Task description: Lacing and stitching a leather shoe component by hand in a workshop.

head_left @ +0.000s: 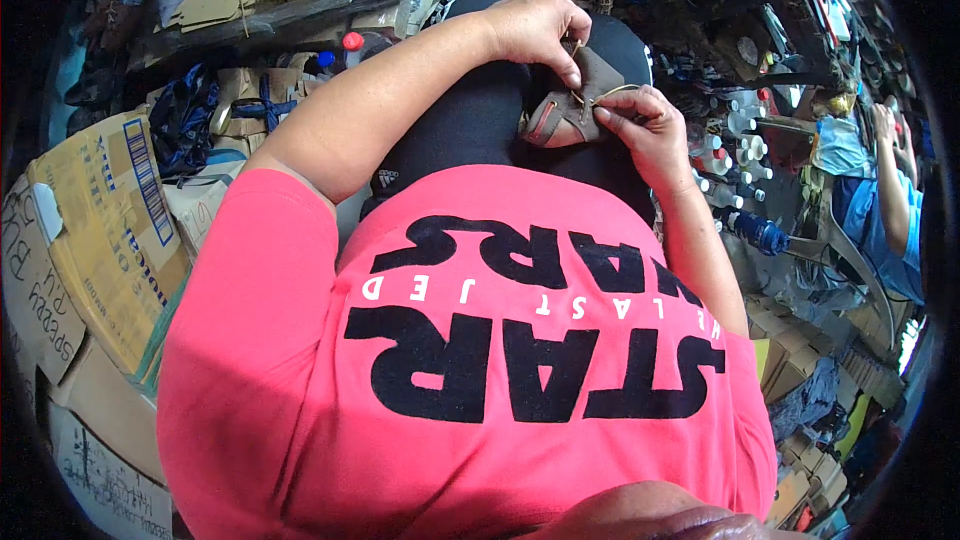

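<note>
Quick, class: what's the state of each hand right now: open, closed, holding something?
Left hand: fingers curled at the small brown shoe-like item; exact grip cannot be told.
Right hand: closed, pinching a thin lace.

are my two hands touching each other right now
Apart. The head view shows a gap between the left hand and the right hand: the brown laced item shows between their nearest fingertips.

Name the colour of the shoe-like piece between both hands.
The shoe-like piece is greyish brown with a red streak, best seen in the head view.
</note>
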A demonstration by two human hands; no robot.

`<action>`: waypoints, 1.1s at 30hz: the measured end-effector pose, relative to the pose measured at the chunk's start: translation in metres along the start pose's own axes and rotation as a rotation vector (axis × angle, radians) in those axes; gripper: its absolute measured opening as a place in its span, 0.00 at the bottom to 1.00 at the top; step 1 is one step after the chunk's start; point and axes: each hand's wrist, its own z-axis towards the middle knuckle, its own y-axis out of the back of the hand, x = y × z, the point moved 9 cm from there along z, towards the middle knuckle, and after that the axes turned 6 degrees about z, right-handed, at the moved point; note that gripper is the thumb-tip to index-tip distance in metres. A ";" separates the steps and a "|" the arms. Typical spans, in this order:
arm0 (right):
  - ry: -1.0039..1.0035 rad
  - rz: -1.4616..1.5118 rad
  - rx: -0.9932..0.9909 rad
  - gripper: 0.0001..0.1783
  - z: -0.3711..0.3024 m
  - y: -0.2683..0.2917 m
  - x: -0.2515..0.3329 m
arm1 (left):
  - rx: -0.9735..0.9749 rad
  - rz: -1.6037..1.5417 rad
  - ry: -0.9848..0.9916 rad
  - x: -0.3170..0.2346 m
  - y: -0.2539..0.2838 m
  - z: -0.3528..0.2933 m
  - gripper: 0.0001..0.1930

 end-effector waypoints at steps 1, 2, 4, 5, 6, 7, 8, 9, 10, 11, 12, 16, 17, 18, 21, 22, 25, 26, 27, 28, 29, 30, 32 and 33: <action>0.002 0.002 0.000 0.08 0.001 0.003 0.001 | 0.000 0.003 0.001 0.000 0.000 -0.001 0.22; 0.025 0.050 0.066 0.08 0.002 0.002 0.003 | -0.004 0.000 0.001 -0.001 0.001 -0.002 0.22; 0.050 0.095 0.128 0.08 0.004 0.005 0.003 | -0.011 -0.002 -0.003 -0.002 0.002 -0.002 0.22; 0.028 0.123 0.156 0.09 0.004 0.004 0.000 | 0.006 -0.017 0.013 -0.001 0.002 -0.002 0.22; 0.005 0.149 0.186 0.09 0.004 0.002 -0.003 | 0.021 -0.034 0.030 0.001 0.000 -0.002 0.22; 0.007 0.148 0.188 0.09 0.004 0.001 -0.003 | 0.018 -0.033 0.030 0.001 0.001 -0.002 0.22; 0.023 0.148 0.170 0.08 0.004 0.001 -0.003 | 0.008 -0.013 0.010 0.000 0.001 -0.002 0.23; 0.039 0.148 0.149 0.07 0.004 0.001 -0.002 | 0.000 0.008 -0.013 -0.003 0.002 -0.002 0.23; 0.040 0.147 0.147 0.07 0.003 -0.003 -0.005 | -0.001 0.008 -0.015 -0.004 0.001 -0.001 0.23; -0.007 0.214 0.088 0.05 0.002 -0.003 -0.011 | -0.020 0.033 -0.006 -0.005 0.001 0.000 0.23; -0.055 0.281 0.030 0.05 0.002 -0.005 -0.013 | -0.040 0.056 0.005 -0.005 0.001 0.000 0.23; 0.092 -0.085 -0.024 0.06 0.003 -0.005 0.018 | -0.020 0.088 -0.007 -0.001 0.002 -0.008 0.24; 0.236 -0.263 -0.007 0.07 0.002 -0.005 0.034 | -0.217 0.122 -0.093 -0.008 0.020 -0.018 0.23; 0.233 -0.255 -0.014 0.07 0.002 -0.002 0.034 | -0.409 0.157 -0.182 -0.015 0.039 -0.034 0.23; 0.237 -0.250 -0.008 0.09 -0.007 0.004 0.028 | -0.292 0.024 0.024 0.028 0.085 -0.073 0.18; 0.236 -0.243 -0.010 0.09 -0.010 0.004 0.031 | -0.333 0.076 0.066 0.042 0.106 -0.095 0.18; 0.171 -0.238 0.016 0.10 -0.013 0.001 0.027 | -0.435 0.145 0.496 0.083 0.121 -0.146 0.21; 0.211 -0.280 0.003 0.11 -0.012 0.001 0.029 | -0.431 0.146 0.495 0.082 0.113 -0.146 0.21; 0.248 -0.327 -0.011 0.13 -0.012 0.002 0.029 | -0.437 0.217 0.345 0.064 0.103 -0.136 0.22; 0.250 -0.322 -0.007 0.13 -0.009 0.002 0.028 | -0.446 0.293 0.204 0.037 0.092 -0.130 0.22; 0.229 -0.242 0.015 0.14 -0.006 0.002 0.024 | -0.456 0.182 0.160 0.005 0.085 -0.121 0.18; 0.210 -0.164 0.036 0.15 -0.004 0.003 0.021 | -0.461 0.004 0.101 -0.010 0.075 -0.112 0.15; 0.158 -0.118 0.072 0.18 -0.001 0.002 0.018 | -0.383 0.058 -0.079 -0.042 0.060 -0.097 0.11; 0.100 -0.038 0.094 0.19 0.001 0.001 0.012 | -0.384 0.059 -0.078 -0.046 0.056 -0.091 0.11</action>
